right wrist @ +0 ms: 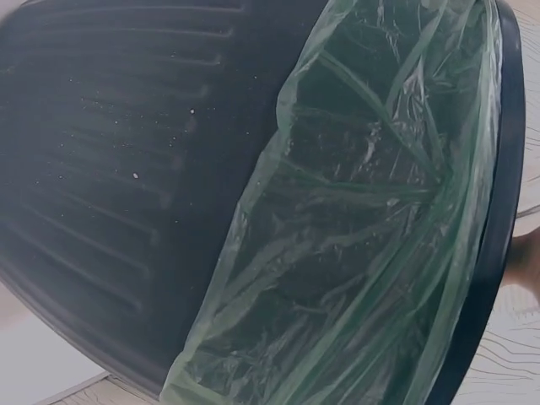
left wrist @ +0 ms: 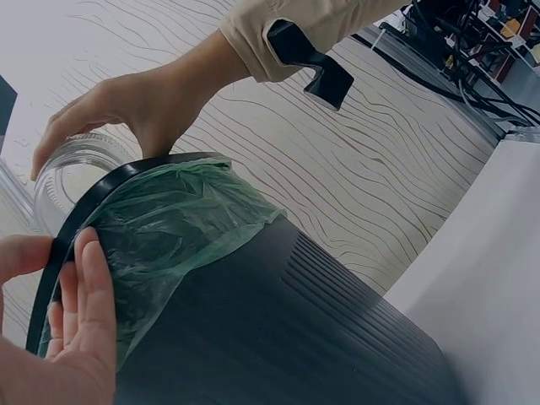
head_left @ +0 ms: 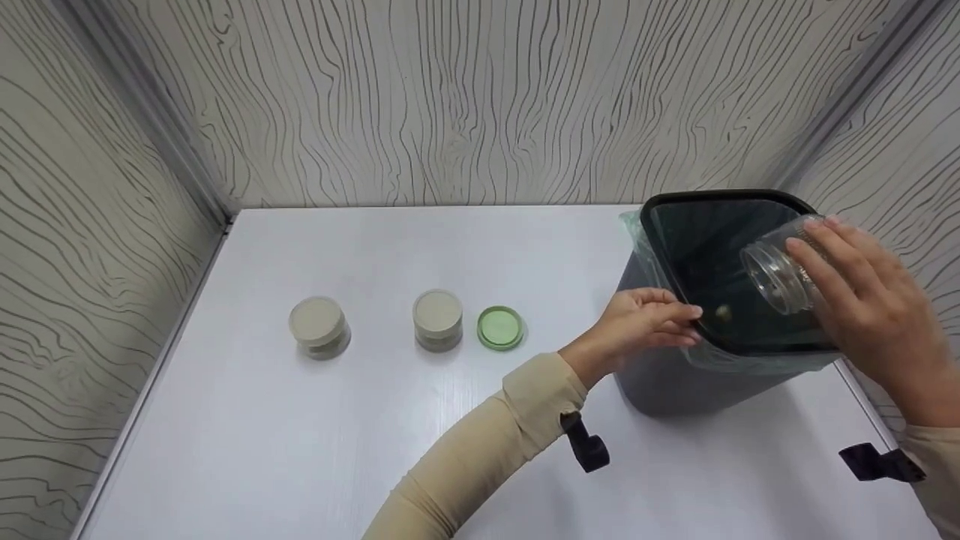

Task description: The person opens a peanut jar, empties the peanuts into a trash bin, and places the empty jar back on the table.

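My right hand (head_left: 870, 307) grips a clear jar (head_left: 776, 277), tilted mouth-down to the left over the opening of a dark trash bin (head_left: 667, 382). The thumb and fingers of my left hand (head_left: 641, 322) pinch the bin's black rim, one on each side, as the left wrist view confirms. A green plastic bag (left wrist: 177, 228) lines the bin and folds out over the rim. Below the jar's mouth, a small pale blurred bit (head_left: 722, 313) shows inside the bin. The right wrist view shows mostly the bin's side and bag, with the jar out of sight.
Left of the bin on the white table (head_left: 375, 450) lies a round green lid (head_left: 500, 328). Beside it stands a small jar with a beige lid (head_left: 438, 313), and farther left a similar lidded jar (head_left: 318, 324). Wood-patterned walls (head_left: 450, 97) enclose the table.
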The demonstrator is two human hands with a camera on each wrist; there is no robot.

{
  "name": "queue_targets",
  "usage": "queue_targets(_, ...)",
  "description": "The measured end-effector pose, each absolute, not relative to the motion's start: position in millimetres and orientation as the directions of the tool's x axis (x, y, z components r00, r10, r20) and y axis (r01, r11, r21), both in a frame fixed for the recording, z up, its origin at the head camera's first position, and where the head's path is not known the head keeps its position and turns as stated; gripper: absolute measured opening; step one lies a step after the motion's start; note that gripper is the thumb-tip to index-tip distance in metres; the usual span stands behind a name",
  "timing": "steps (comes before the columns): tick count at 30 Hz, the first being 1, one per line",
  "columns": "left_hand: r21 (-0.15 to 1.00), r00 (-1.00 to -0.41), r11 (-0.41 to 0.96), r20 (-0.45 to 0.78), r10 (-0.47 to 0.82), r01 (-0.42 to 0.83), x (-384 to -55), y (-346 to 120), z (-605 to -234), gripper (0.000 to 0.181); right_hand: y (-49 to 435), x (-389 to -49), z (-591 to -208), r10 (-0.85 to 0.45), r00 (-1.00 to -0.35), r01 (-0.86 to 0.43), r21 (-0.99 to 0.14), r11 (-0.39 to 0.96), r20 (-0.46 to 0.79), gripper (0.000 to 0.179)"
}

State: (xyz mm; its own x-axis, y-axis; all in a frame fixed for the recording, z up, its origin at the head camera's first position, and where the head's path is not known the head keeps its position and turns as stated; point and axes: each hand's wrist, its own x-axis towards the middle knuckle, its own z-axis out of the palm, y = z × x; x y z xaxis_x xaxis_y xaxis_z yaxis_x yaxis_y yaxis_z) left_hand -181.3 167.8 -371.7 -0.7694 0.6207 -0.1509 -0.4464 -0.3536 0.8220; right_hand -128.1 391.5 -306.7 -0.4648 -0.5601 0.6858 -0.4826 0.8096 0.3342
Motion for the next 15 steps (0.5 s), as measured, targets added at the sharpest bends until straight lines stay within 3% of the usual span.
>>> queue_targets(15, 0.826, -0.766, -0.348, -0.147, 0.626, -0.444, -180.8, 167.8, -372.0, 0.021, 390.4, -127.7, -306.8, -0.552, -0.465, -0.481, 0.326, 0.814, 0.692, 0.073)
